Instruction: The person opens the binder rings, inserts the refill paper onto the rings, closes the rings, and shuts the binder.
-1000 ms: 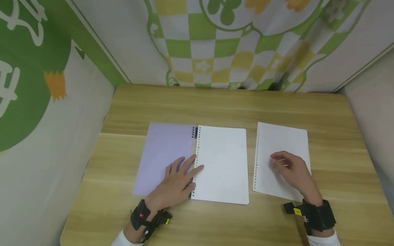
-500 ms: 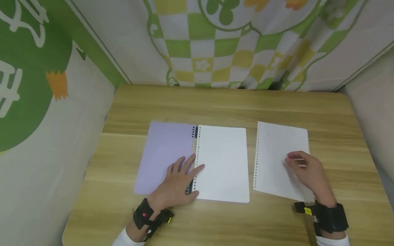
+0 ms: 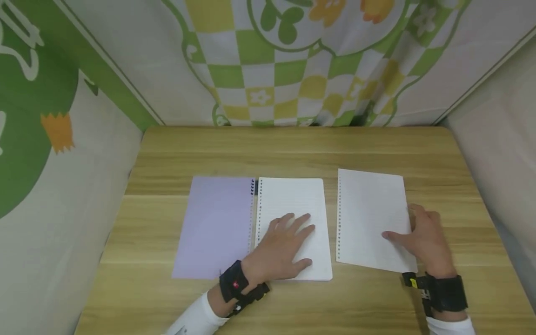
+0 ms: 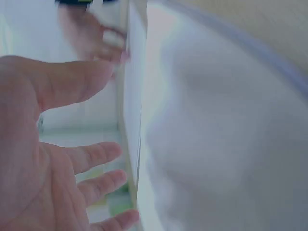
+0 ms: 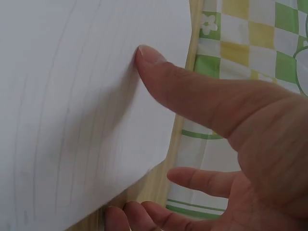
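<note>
An open notebook lies on the table, its purple cover (image 3: 217, 218) folded out to the left and a white lined page (image 3: 293, 195) on the right. My left hand (image 3: 278, 251) is over that page with fingers spread. To the right is a loose sheet of lined paper (image 3: 368, 204), punched along its left edge. My right hand (image 3: 433, 242) is at the sheet's right edge. In the right wrist view its thumb (image 5: 154, 62) touches the top of the paper, while the other fingers (image 5: 139, 214) sit just past the edge, well apart from the thumb.
The wooden table (image 3: 293, 307) has rounded far corners. Behind it hangs a green, yellow and white checked curtain (image 3: 289, 70). A pale wall (image 3: 494, 130) borders the right side, and a printed white panel (image 3: 92, 153) the left.
My left hand has moved right, from the notebook's rings onto the white page. The right hand has gone from above the loose sheet to its right edge, its bunched fingers parting. The head view has shifted.
</note>
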Demonstrator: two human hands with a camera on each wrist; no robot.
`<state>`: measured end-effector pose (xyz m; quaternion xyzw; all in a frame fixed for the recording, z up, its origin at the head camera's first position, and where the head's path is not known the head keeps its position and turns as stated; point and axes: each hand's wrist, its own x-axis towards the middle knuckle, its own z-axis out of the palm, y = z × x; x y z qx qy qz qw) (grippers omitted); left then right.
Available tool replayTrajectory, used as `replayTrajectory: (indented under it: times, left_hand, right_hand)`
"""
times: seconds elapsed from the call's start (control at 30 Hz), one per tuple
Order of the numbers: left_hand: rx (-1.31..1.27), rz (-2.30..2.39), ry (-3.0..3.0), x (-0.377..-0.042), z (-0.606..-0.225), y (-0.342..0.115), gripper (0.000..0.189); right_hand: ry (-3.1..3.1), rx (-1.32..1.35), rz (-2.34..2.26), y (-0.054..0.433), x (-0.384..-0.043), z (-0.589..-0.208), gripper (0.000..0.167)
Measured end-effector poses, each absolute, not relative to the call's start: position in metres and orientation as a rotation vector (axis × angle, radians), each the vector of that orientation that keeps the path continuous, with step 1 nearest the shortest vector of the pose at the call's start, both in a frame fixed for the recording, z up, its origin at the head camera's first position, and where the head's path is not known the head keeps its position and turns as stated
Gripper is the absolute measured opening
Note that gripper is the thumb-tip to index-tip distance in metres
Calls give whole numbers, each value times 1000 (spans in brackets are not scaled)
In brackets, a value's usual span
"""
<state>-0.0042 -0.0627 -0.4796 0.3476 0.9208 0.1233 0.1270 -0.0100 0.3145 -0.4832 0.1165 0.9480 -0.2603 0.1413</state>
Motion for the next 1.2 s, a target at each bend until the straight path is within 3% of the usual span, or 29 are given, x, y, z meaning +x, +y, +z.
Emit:
replayTrajectory:
  times: [0.2,0.47,0.83,1.03,1.2]
  left_hand:
    - [1239,247,2595,3,-490,-16,73]
    - [1227,174,2546,5,-491,3,64]
    - [1207,167,2557,8,-493,4,63]
    - [1197,257,2531,2,-490,3,61]
    - [1137,600,2501,-5,-492,0,56]
  right_hand:
    - [2722,386,-781,316,-8,-485,117]
    - [2698,398,-823,321,-9,-487,112]
    - [2712,461,-964,345,-4,-497,59]
    - [2513,432,-1091,367,-7,-505,72]
    - [2379,455,-1191,374,-7,-508,79]
